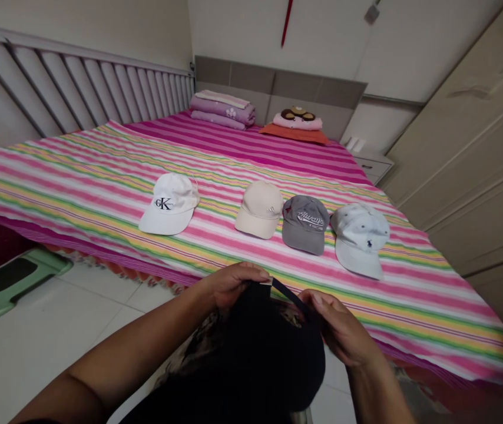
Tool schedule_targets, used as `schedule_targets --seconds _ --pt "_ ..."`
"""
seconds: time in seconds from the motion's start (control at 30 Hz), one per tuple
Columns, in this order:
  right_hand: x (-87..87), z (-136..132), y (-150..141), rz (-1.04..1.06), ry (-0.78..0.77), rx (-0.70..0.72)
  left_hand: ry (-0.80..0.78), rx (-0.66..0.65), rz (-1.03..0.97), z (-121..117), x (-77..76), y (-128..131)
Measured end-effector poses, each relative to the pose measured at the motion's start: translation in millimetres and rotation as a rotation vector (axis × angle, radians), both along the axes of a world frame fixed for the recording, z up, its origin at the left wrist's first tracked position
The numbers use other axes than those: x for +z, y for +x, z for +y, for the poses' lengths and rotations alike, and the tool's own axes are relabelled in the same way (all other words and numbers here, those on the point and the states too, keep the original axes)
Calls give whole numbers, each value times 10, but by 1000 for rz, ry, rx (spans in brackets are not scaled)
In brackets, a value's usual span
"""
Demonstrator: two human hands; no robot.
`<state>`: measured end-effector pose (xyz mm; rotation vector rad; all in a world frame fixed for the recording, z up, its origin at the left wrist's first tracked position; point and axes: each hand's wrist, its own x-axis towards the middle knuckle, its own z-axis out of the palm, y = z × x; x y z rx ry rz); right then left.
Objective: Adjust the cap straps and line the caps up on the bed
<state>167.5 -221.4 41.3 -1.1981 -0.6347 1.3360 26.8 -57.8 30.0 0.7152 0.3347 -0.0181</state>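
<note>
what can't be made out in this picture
All in the head view:
Black cap: near edge, lost against dark clothing.
Right hand: some fingers, hidden by the black cap.
Grey cap: print under "Always", too small to read.
Stool: left part, cut off by the left edge.

The light is dim and soft, its source hard to tell. The black cap [287, 353] at six o'clock sinks into near-solid darkness, while the white cap [174, 203] at nine o'clock reads clearly. Wide-angle stretch slants the railing [76, 82] at ten o'clock and the wardrobe [467, 147] at two; toward four, the bedspread corner [494, 350] blurs and darkens.
</note>
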Motion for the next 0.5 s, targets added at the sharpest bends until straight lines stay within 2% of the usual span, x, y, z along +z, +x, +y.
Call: schedule_targets --seconds 0.13,0.33,0.43,0.5 --pt "-69 -13 58 86 5 -23 -34 -10 -58 127 -77 -3" --pt "-142 79 53 374 77 -273 1 -124 -151 339 -354 -51" --pt "-127 128 89 477 55 -328 -28 -100 -161 381 -437 -57" --pt "-95 146 135 502 65 -290 -56 -39 -203 374 -392 -36"
